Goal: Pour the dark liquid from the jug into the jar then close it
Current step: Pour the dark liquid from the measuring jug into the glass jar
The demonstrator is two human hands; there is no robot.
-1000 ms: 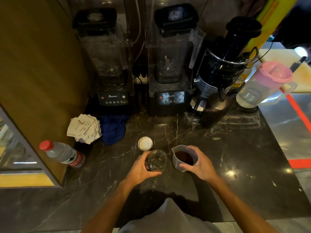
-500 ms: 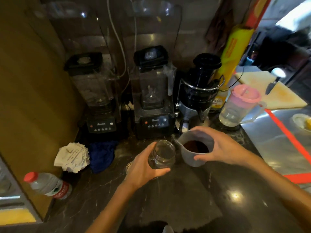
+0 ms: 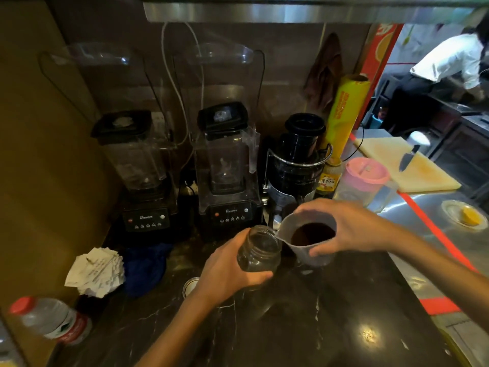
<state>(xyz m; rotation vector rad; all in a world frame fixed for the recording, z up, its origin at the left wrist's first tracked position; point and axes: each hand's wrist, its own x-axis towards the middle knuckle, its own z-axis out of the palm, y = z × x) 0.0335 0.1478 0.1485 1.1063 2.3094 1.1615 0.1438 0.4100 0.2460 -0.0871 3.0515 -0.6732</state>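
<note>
My left hand [image 3: 227, 271] grips a clear glass jar [image 3: 258, 250], held above the dark marble counter [image 3: 317, 313] and tilted slightly. My right hand [image 3: 346, 229] holds a small translucent jug [image 3: 308, 238] of dark liquid from above and behind, its spout touching the jar's rim. The jar looks empty of dark liquid. The jar's round lid [image 3: 191, 285] lies on the counter just left of my left wrist, partly hidden by it.
Two blenders [image 3: 137, 176] [image 3: 227, 170] and a black juicer [image 3: 299, 165] stand along the back wall. A pink-lidded pitcher [image 3: 362, 181], cutting board with knife [image 3: 407, 162], blue cloth [image 3: 145, 266], paper stack [image 3: 96, 271] and water bottle [image 3: 50, 321] surround the counter. A person works far right.
Both hands lifted the jar and the jug off the counter. The jug's spout has come up against the jar's rim. The camera has tilted upward.
</note>
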